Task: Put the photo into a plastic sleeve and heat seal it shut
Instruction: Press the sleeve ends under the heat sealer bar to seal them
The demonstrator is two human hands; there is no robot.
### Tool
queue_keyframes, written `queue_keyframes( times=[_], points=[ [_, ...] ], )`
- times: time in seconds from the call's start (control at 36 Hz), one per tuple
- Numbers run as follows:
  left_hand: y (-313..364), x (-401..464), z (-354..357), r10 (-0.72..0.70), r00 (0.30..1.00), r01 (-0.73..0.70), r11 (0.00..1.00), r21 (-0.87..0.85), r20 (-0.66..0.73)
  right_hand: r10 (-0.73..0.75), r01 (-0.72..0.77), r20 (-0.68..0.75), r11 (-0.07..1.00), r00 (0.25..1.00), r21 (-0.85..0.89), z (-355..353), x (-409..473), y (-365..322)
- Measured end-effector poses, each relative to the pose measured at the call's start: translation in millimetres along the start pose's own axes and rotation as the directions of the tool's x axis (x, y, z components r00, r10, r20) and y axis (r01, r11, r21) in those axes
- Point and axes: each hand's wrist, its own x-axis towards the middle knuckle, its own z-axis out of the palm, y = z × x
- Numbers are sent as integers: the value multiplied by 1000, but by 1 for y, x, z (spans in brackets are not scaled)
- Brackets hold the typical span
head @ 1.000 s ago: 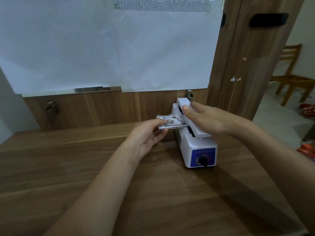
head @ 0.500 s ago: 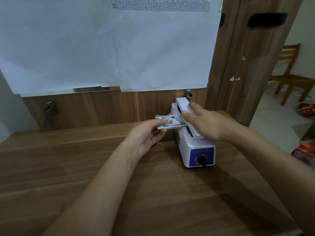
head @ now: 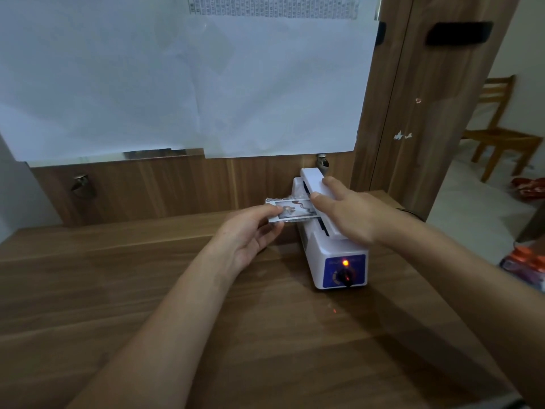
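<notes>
From the head view, the photo [head: 290, 210] sat inside a clear, crinkled plastic sleeve [head: 275, 201], held level just left of the heat sealer [head: 330, 231]. The sleeve's right edge lay under the sealer's white bar [head: 317, 184]. The left hand [head: 250, 231] had its grip clamped on the sleeve's near left end, thumb on top. The right hand [head: 351, 214] lay flat on the bar, fingers spread apart, closed around nothing. The sealer was a boxy white plastic unit with a blue front panel [head: 345, 270], a black round dial [head: 345, 278] and a glowing orange lamp [head: 345, 263]. It stood on the wood-grain counter [head: 206, 335], near the far right edge.
</notes>
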Motion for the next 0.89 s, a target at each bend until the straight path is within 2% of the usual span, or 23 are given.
queue_keyframes(
  times=[0.36, 0.75, 0.89],
  points=[
    [0, 1, 1, 7, 1000, -7, 1000, -3, -2, -9, 9, -9, 999, 1000, 31, 3, 2, 3],
    [0, -3, 2, 7, 1000, -7, 1000, -8, -1, -33, 33, -16, 999, 999, -10, 5, 5, 6],
    [0, -3, 3, 9, 1000, -9, 1000, -8, -4, -68, 67, -9, 995, 998, -74, 3, 4, 4]
  ],
)
